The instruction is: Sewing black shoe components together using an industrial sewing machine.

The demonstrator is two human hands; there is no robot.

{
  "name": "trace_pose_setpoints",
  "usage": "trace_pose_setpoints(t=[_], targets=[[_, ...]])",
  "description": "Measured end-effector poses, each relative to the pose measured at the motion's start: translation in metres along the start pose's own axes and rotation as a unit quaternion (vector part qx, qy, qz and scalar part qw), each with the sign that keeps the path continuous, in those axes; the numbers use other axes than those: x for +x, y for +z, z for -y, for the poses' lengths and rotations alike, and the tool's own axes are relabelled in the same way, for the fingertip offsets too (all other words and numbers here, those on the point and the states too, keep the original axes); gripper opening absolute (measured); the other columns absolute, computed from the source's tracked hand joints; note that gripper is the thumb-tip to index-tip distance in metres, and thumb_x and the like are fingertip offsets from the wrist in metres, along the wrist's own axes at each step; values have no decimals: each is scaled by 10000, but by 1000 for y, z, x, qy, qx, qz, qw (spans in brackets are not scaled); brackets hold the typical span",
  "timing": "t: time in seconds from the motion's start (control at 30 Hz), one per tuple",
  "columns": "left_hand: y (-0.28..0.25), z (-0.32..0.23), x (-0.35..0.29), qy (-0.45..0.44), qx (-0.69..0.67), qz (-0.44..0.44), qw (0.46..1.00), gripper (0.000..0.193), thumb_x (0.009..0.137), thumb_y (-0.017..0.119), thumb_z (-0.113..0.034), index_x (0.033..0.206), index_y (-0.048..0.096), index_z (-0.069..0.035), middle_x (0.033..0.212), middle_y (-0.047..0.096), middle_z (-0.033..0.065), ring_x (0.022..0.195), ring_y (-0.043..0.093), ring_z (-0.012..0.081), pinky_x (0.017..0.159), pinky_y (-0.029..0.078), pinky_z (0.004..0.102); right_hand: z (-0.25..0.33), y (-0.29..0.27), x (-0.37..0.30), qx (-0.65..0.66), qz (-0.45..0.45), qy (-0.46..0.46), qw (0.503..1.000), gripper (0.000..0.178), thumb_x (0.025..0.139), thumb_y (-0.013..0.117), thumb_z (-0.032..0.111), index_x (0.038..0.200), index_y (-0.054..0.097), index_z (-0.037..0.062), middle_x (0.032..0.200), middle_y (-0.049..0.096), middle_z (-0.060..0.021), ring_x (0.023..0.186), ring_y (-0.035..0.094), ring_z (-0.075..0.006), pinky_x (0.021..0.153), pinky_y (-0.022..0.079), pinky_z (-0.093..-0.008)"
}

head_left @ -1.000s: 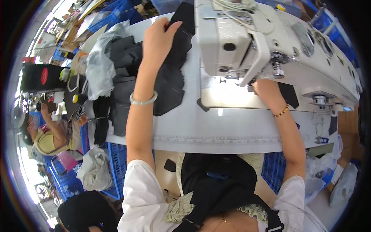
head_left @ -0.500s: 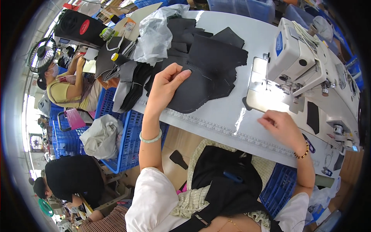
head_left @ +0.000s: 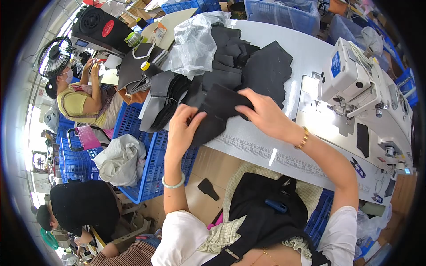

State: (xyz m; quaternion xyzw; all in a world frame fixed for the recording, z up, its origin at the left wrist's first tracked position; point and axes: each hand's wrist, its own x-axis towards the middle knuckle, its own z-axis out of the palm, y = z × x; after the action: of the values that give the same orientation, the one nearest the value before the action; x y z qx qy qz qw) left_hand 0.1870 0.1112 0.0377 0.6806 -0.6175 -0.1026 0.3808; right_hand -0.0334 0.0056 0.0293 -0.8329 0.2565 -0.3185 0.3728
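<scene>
My left hand (head_left: 181, 131) pinches the left edge of a black fabric piece (head_left: 216, 110), thumb on top. The piece's right end is gripped by my right hand (head_left: 265, 114) between thumb and fingers. It is held at the table's front edge, its lower part hanging over the ruler strip. Behind it lie more black cut pieces (head_left: 266, 68) with notched edges, overlapping on the white table (head_left: 266, 33). A crumpled clear plastic bag (head_left: 193, 46) rests against them. Left of my left hand, a tied bundle of black and grey pieces (head_left: 163, 99) sits at the table's edge.
A white sewing machine (head_left: 350, 73) stands at the right, its lamp off or dim. Thread snips (head_left: 357, 167) lie near it. Blue crates (head_left: 151, 162) stand left of the table, one holding a white sack (head_left: 120, 158). A black scrap (head_left: 207, 189) is on the floor. Co-workers sit at the left.
My right hand has moved left from beside the machine and taken hold of a black piece. My left hand has come nearer with it, away from the pile.
</scene>
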Motion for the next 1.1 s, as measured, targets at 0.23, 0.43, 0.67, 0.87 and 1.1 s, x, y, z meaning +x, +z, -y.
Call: trace_pose_setpoints(t=[0.23, 0.43, 0.67, 0.87, 1.1], targets=[[52, 20, 11, 94, 237, 1, 967, 947, 690, 779, -341, 1442, 272, -70, 1336, 373, 329, 1238, 391, 458, 1029, 332, 508, -19, 29, 69, -296, -106, -84, 946, 337, 827, 636, 160, 1111, 530, 14, 1038, 563, -148, 954, 542, -307, 806, 433, -372], [81, 12, 44, 52, 221, -39, 973, 949, 718, 742, -364, 1458, 220, -79, 1354, 320, 370, 1261, 347, 487, 1055, 278, 539, -110, -24, 157, -214, -301, -2, 929, 440, 874, 591, 344, 1070, 561, -49, 1066, 578, -223, 1009, 541, -368, 893, 426, -421], [82, 25, 50, 33, 189, -79, 978, 976, 716, 755, -364, 1454, 206, -38, 1350, 339, 349, 1196, 402, 482, 1012, 321, 507, -124, -36, 212, 45, -51, 145, 987, 766, 769, 604, 637, 1110, 623, -48, 1126, 621, -233, 1059, 597, -308, 893, 452, -338], [80, 22, 55, 27, 190, -42, 980, 1038, 692, 770, -418, 1447, 188, -8, 1346, 296, 400, 1255, 328, 514, 1059, 261, 538, -146, -31, 227, -106, -39, 208, 971, 962, 709, 578, 743, 1029, 616, -164, 995, 638, -239, 972, 615, -291, 828, 476, -333], [83, 26, 57, 67, 189, -50, 978, 1048, 673, 785, -354, 1441, 177, 17, 1358, 300, 388, 1257, 329, 507, 1061, 278, 504, -120, -29, 232, 15, 36, 271, 962, 912, 700, 625, 692, 1085, 598, -134, 1090, 599, -223, 1015, 575, -266, 821, 453, -351]])
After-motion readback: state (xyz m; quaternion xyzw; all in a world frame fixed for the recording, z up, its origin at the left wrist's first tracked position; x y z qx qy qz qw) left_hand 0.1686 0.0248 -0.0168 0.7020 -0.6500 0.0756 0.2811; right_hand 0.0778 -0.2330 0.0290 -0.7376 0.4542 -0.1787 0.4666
